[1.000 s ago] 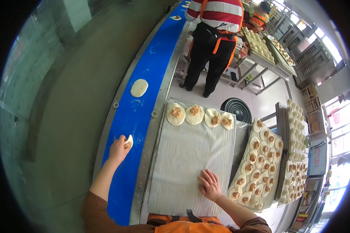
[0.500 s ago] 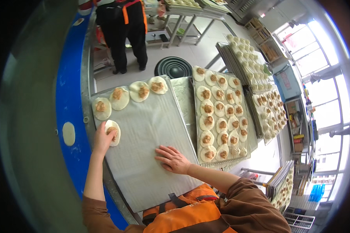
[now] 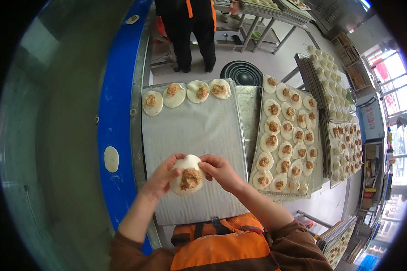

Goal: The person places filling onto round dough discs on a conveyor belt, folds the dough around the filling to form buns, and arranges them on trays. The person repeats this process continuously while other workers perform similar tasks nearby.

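Observation:
Between my two hands, above the lined tray (image 3: 199, 135), is a round dough wrapper (image 3: 191, 159) with a lump of brownish filling (image 3: 191, 179) on it. My left hand (image 3: 163, 176) grips the wrapper's left side between thumb and fingers. On the upper right edge, my right hand (image 3: 220, 171) pinches the dough. Along the tray's far end lies a row of several filled wrappers (image 3: 197, 91). One plain dough round (image 3: 111, 159) rests on the blue conveyor belt (image 3: 118, 81) to the left.
Right of my tray stands a second tray (image 3: 282, 189) full of filled wrappers. Stacked trays with shaped buns (image 3: 332, 86) are farther right. Black round pans (image 3: 241, 73) are on the floor beyond the table, near another person's legs (image 3: 196, 45).
My left hand has lifted the filled wrapper from the tray's left edge and brought it to the middle. My right hand has left the tray and taken hold of the dough's edge.

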Demonstrator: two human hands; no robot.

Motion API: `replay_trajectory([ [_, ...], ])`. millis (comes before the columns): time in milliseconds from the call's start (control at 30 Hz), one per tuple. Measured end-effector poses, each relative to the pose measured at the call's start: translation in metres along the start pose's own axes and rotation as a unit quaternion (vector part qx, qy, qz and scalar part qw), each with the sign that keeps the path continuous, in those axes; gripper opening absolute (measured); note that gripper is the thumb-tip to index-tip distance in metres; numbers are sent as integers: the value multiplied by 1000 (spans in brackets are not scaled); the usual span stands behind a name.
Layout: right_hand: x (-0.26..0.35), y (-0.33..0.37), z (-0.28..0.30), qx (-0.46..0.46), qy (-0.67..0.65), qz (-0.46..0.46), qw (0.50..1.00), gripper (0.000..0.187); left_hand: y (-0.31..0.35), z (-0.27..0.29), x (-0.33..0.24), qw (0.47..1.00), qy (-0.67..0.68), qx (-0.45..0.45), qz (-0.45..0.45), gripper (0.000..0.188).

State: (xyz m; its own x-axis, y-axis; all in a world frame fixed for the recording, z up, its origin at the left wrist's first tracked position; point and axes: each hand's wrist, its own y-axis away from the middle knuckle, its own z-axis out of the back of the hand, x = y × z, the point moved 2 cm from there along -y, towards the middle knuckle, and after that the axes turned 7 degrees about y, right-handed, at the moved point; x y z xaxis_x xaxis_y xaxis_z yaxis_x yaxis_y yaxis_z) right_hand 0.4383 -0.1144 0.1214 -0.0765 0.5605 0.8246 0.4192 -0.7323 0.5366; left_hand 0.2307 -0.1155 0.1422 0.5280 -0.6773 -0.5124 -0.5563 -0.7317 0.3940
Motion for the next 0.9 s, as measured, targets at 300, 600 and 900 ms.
replay_trajectory([
  [300,-14,43,1,-77,236,81,965,18,25,-15,120,974,23,-212,-78,59],
  [600,-16,56,-5,-84,347,189,915,12,40,-10,153,945,-108,-274,-139,37],
  [900,-14,59,-18,2,469,352,810,11,45,5,156,956,-116,-247,-111,26],
])
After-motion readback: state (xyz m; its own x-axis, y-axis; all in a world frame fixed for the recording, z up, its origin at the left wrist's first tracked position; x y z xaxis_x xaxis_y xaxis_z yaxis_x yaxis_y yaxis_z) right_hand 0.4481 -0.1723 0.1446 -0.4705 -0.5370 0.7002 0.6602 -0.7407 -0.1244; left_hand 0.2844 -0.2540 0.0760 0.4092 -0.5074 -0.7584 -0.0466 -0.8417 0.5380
